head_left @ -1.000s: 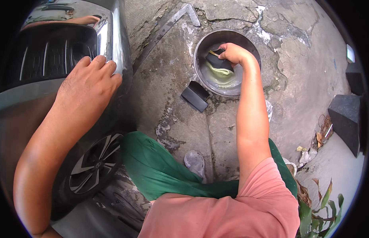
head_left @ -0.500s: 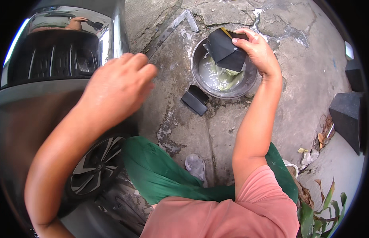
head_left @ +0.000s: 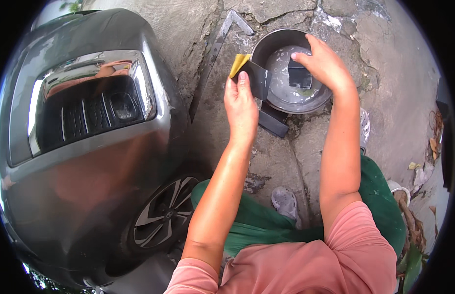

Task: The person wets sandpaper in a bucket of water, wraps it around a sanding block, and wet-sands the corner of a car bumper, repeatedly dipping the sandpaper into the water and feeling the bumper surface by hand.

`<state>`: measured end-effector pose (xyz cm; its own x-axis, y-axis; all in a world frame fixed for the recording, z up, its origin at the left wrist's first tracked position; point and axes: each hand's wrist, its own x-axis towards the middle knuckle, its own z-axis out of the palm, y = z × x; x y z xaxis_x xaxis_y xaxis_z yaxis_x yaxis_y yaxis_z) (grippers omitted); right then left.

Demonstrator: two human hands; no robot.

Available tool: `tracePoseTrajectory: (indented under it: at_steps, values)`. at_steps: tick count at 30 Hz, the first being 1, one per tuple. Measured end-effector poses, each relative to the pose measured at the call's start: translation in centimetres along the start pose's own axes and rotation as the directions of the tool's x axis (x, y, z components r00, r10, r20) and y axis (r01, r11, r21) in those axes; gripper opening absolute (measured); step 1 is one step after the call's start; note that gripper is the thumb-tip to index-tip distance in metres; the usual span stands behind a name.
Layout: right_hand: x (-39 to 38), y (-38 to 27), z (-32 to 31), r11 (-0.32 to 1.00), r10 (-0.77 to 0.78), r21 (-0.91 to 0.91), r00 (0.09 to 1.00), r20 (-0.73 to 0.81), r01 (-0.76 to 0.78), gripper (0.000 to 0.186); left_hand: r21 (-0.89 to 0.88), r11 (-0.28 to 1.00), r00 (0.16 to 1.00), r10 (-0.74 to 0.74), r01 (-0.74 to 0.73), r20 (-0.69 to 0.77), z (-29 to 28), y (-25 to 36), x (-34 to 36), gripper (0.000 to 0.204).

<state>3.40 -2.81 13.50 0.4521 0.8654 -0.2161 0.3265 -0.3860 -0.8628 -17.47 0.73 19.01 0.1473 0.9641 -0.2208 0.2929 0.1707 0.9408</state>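
Note:
My left hand (head_left: pixel 241 100) pinches a black folded sheet (head_left: pixel 259 81) with a yellow edge, thumb on top, at the left rim of a round dark grey basin (head_left: pixel 272 41). Shallow, sudsy water lies in the basin. Over its right side is my right hand (head_left: pixel 330 66), thumb and fingers spread apart. Just beneath that thumb a small black folded piece (head_left: pixel 300 77) stands in the water; whether the thumb touches it I cannot tell. Another black folded piece (head_left: pixel 272 121) lies on the concrete against the basin's near left side, partly covered by my left hand's sheet.
A dark grey car (head_left: pixel 90 181) fills the left, its wheel (head_left: pixel 163 213) close to my knee. An L-shaped metal bar (head_left: pixel 215 49) lies on the cracked concrete beyond my left hand. Dry leaves and a plant (head_left: pixel 412 264) are at the lower right.
My left hand has come from over the car side to the basin and now holds the yellow-edged sheet, which my right hand held before. My right hand's fingers have spread.

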Motion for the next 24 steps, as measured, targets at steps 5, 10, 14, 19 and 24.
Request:
tracePoseTrajectory:
  at_steps: [5,10,14,19,24]
  values:
    - [-3.6,-6.0,6.0,0.739,0.035,0.66,0.985,0.167,-0.138,0.087,-0.442,0.896,0.998,0.062,-0.054,0.002,-0.1,5.0,0.2,0.028]
    - [-4.6,-9.6,10.7,-0.272,-0.262,0.871,0.902,0.343,-0.41,0.044,-0.351,0.933,0.989,-0.033,0.082,0.144,-1.6,9.6,-0.2,0.027]
    - [-3.9,-11.9,12.3,-0.554,-0.18,0.809,0.977,0.117,-0.199,0.018,0.323,0.945,0.963,-0.044,-0.046,0.267,-6.5,17.6,-2.7,0.054]
    - [-6.6,-13.7,14.5,0.44,0.009,0.897,0.999,-0.041,0.033,0.034,0.76,-0.357,0.676,0.35,-0.544,0.648,-14.4,34.4,-4.5,0.049]
    - [-12.0,-22.8,21.3,0.577,-0.061,0.793,0.979,-0.196,0.195,0.066,0.416,-0.832,0.558,0.161,-0.366,0.814,-22.2,47.3,-2.0,0.045]
